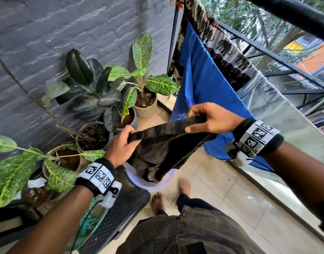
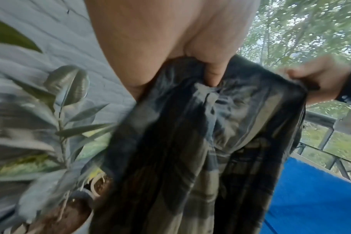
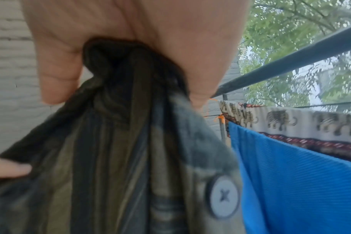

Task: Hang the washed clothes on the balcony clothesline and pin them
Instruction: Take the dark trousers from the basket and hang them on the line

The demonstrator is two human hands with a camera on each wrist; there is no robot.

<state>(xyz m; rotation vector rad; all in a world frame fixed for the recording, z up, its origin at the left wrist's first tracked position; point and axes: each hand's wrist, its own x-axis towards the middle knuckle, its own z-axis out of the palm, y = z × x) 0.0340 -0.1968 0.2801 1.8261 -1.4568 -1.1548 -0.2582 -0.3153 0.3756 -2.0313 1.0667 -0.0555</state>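
No word, brand or number can be read. The wristbands [image 1: 256,140] carry only black-and-white square code markers. Print on the pale cloth [image 1: 269,88] hanging at the far right, and a small tag on the person's shorts [image 1: 183,214], are too blurred.

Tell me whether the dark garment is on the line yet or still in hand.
In hand. Both hands, left and right, grip the garment by its top edge above the bucket.
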